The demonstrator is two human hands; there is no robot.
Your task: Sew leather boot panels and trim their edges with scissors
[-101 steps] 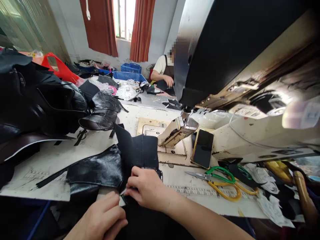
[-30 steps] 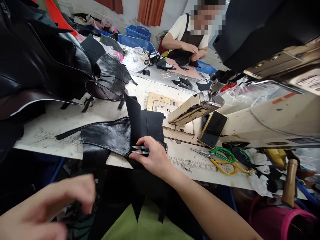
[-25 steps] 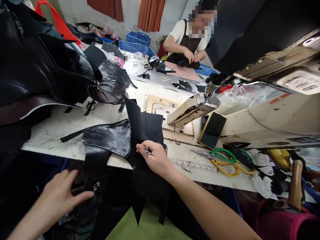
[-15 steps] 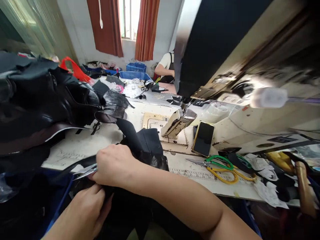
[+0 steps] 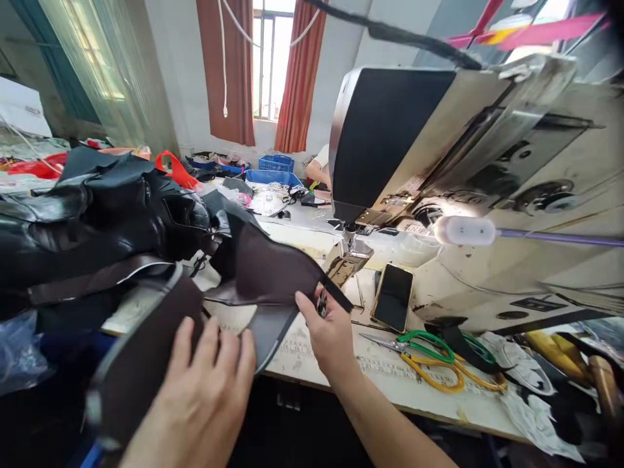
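A dark brown, leather-like sewn piece [image 5: 273, 263] with black edging and a grey underside spreads across the table's front. My right hand [image 5: 334, 331] pinches its right end near a black strip. A bit of metal shows in that palm, apparently small thread snips [image 5: 321, 303], mostly hidden by the fingers. My left hand [image 5: 209, 377] has its fingers spread against the raised left flap [image 5: 146, 351] of the piece; its thumb is hidden. Just beyond my right hand stands the sewing machine's narrow raised bed [image 5: 348, 257], beneath the needle.
Dark leather pieces [image 5: 112, 221] are heaped at the left. A phone [image 5: 394, 296] lies right of the machine bed, with green-and-yellow-handled scissors [image 5: 429, 351] before it. The machine head [image 5: 390, 136] overhangs the right side. Another person's arm [image 5: 319, 170] shows behind it.
The piece was bunched near my lap, with snips showing in my right hand. Now it is spread out; my right hand has moved right and my left hand has opened against the flap.
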